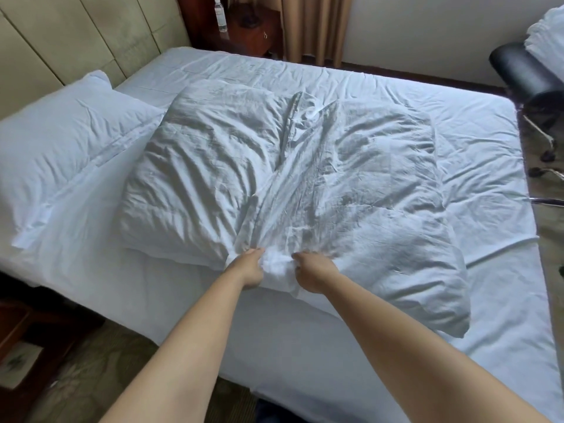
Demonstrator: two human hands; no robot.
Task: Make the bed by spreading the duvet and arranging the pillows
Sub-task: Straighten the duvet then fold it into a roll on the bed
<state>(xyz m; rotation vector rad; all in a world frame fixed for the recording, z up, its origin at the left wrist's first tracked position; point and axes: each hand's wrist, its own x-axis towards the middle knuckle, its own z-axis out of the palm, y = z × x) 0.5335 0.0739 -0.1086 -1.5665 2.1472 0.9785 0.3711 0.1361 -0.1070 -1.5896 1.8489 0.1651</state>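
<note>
Here, your left hand (248, 267) and right hand (311, 274) bunch the duvet (274, 166) edge — near side. Pulling unevenly may drag it off — not spread it.

Far beyond my hands I see a clear water bottle (220, 14) standing on a dark wooden nightstand (253, 32), with tan curtains (316, 25) just right of it. Well off to my right is a black office chair (531, 77). Patterned carpet (100, 374) lies below my left forearm.

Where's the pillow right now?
Head view, left side: the pillow lies at the bed's head end against the headboard, just left of the bunched duvet.
</note>
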